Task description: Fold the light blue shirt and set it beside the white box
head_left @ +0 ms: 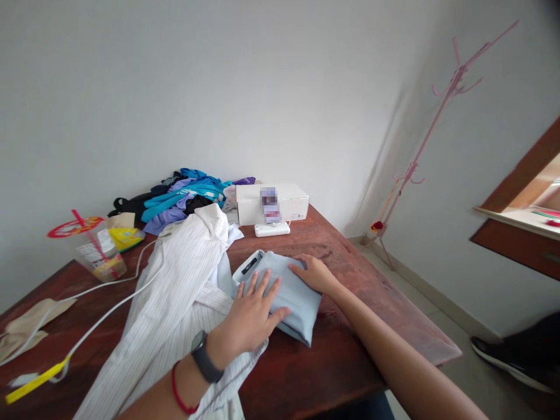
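- The folded grey-blue shirt (pixel 300 303) lies on the tabletop (pixel 371 268), in from the near edge, touched by both hands.
- Left hand (pixel 258 309): grip released, fingers spread across its top.
- Right hand (pixel 317 274): at its far right corner; whether that grip pinches, I cannot tell.

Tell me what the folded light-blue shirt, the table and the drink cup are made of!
Folded shirt: matte cloth, maybe cotton, because it bends into soft folds. Table: looks like varnished wood, reddish-brown with darker streaks and a slight sheen. Drink cup: probably clear, shiny plastic, since its straw shows through.
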`<action>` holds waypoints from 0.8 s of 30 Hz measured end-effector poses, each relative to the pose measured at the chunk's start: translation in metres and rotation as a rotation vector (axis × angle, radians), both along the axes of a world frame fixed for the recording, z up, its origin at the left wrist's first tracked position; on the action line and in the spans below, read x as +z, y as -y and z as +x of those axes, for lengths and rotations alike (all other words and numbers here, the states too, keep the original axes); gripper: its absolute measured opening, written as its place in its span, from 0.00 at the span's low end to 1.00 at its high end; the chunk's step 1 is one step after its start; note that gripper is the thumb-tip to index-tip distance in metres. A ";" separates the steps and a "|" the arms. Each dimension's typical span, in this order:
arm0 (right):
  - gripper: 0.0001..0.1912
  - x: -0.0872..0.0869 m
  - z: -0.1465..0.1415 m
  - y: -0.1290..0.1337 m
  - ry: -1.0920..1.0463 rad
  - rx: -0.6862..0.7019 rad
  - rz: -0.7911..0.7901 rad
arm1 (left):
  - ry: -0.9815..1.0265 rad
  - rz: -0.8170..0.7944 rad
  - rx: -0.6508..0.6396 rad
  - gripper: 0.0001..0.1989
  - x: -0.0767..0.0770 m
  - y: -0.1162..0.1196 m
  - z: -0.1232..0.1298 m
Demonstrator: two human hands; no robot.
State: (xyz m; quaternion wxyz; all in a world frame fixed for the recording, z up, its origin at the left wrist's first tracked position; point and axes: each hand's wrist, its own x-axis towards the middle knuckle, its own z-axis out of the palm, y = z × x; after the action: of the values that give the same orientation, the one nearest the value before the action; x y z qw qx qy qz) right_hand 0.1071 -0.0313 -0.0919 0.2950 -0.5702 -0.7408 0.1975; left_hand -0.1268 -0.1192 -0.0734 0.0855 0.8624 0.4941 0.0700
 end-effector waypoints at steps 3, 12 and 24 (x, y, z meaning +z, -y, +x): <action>0.18 0.006 0.010 -0.001 -0.090 0.035 -0.125 | 0.012 0.034 0.004 0.34 -0.002 -0.003 -0.001; 0.29 0.026 0.016 0.015 -0.389 0.186 -0.629 | 0.047 -0.154 -0.039 0.39 0.014 -0.006 -0.001; 0.16 0.023 0.005 0.012 -0.648 0.198 -0.533 | 0.044 -0.160 -0.082 0.45 0.013 -0.009 -0.002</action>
State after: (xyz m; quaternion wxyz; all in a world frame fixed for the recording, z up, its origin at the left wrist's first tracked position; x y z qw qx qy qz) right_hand 0.1125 -0.0435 -0.0685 0.3344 -0.4612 -0.5842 0.5781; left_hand -0.1286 -0.1102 -0.0600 0.1679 0.8704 0.4605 0.0456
